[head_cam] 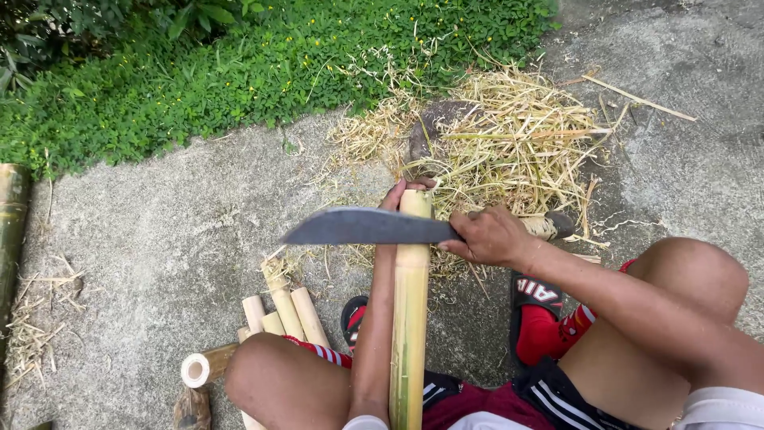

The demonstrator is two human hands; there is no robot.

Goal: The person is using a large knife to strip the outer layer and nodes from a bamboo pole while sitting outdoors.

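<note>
Bamboo pole (pixel 411 318) stands upright between the person's knees, a broad knife (pixel 368 227) laid across its top end.

In the head view, the left hand (pixel 404 191) is wrapped around the pole's upper end, fingers closed on it. The right hand (pixel 487 236) is clenched on the knife's handle, the dark blade lying level and pointing left. Bamboo shavings (pixel 509 143) lie heaped on the concrete ground (pixel 175 231) beyond; cut bamboo pieces (pixel 278 314) lie near the left knee.

Cut bamboo pieces (pixel 280 312) on concrete ground (pixel 175 231); straw-like shavings heap (pixel 509 143) beyond; green groundcover (pixel 239 72) top; thick bamboo pole (pixel 11 223) far left.
</note>
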